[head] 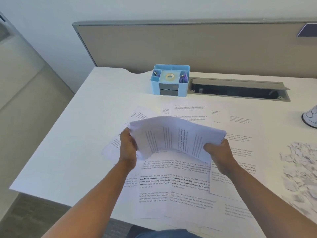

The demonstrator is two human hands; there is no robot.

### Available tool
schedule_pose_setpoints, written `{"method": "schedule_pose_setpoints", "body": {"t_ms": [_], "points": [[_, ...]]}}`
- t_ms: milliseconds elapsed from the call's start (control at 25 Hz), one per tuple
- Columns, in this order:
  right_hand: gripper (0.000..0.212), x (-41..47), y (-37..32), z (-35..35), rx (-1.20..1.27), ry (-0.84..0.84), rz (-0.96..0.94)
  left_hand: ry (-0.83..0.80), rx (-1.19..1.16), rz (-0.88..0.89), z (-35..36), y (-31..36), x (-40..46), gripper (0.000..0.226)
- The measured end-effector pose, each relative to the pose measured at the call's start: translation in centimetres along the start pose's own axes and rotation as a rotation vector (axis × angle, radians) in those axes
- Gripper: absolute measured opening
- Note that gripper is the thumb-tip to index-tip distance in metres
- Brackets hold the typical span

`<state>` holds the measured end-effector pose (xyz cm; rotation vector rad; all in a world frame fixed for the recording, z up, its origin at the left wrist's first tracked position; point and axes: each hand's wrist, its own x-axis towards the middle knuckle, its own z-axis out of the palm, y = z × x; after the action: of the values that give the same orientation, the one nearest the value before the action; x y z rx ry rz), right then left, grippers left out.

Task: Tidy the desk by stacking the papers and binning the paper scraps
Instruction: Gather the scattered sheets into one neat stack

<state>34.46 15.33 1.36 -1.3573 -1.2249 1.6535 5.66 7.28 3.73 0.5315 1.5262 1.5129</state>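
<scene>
Both hands hold up a bundle of printed papers (173, 136) above the middle of the white desk (77, 134). My left hand (127, 146) grips its left edge and my right hand (218, 152) grips its right edge, so the bundle bows upward between them. Several more printed sheets (180, 186) lie spread flat on the desk beneath and around the bundle, overlapping one another. A heap of small white paper scraps (300, 165) lies on the desk at the far right.
A light blue desk organiser (169, 81) with a tape roll and clips stands at the back. An open grey cable tray (238, 89) is sunk into the desk beside it. A white cup-like object (311, 117) stands at the right edge. A beige partition rises behind.
</scene>
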Motion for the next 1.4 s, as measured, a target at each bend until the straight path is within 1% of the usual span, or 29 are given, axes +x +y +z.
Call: {"method": "schedule_pose_setpoints", "body": {"t_ms": [80,160,240,320,440,520,600,760,880,960,1040,1080,1200,1280,1400], "points": [[0.032,0.0,0.1,0.2,0.001,-0.003,-0.041,0.073,-0.075,-0.022,0.7,0.1,-0.2,0.032],[0.040,0.3,0.2,-0.3,0.012,0.001,-0.058,0.163,-0.165,-0.040,1.4,0.6,-0.4,0.033],[0.039,0.5,0.5,-0.9,0.011,-0.008,-0.058,0.256,-0.207,-0.048,1.7,1.3,-0.7,0.033],[0.034,0.1,0.6,-1.0,-0.008,-0.001,-0.041,0.291,-0.188,-0.041,2.2,1.7,-1.2,0.030],[0.026,-0.6,0.5,-0.4,0.008,-0.022,-0.029,0.287,-0.121,-0.103,3.0,1.0,-1.6,0.034],[0.011,-0.9,0.2,-0.1,0.015,-0.014,-0.050,0.260,-0.084,-0.116,3.1,0.7,-1.5,0.034],[0.025,-1.0,0.0,-0.1,0.006,-0.008,-0.072,0.270,-0.060,-0.111,3.0,0.7,-1.2,0.031],[0.033,-1.4,-0.1,0.0,-0.013,0.000,-0.076,0.274,-0.005,-0.100,2.7,1.0,-1.3,0.031],[0.046,-1.4,-0.6,0.3,0.005,0.018,-0.092,0.320,-0.080,-0.102,2.9,1.6,-1.4,0.032],[0.043,-1.3,-0.8,0.2,0.011,0.019,-0.112,0.349,-0.117,-0.087,2.8,1.8,-1.2,0.033],[0.033,-1.3,-0.7,0.2,-0.011,0.010,-0.093,0.339,-0.084,-0.088,2.5,1.6,-1.2,0.031],[0.031,-1.3,-0.5,0.1,-0.024,0.009,-0.077,0.326,-0.059,-0.096,2.4,1.4,-1.2,0.031],[0.034,-1.4,0.1,0.2,-0.048,0.013,-0.062,0.320,-0.042,-0.146,2.6,0.8,-1.5,0.033],[0.038,-1.6,0.1,0.3,-0.062,0.018,-0.056,0.326,-0.049,-0.131,2.6,0.8,-1.4,0.035],[0.035,-2.1,-0.3,0.5,-0.082,-0.008,-0.050,0.333,-0.038,-0.133,2.6,0.7,-1.4,0.036]]}}
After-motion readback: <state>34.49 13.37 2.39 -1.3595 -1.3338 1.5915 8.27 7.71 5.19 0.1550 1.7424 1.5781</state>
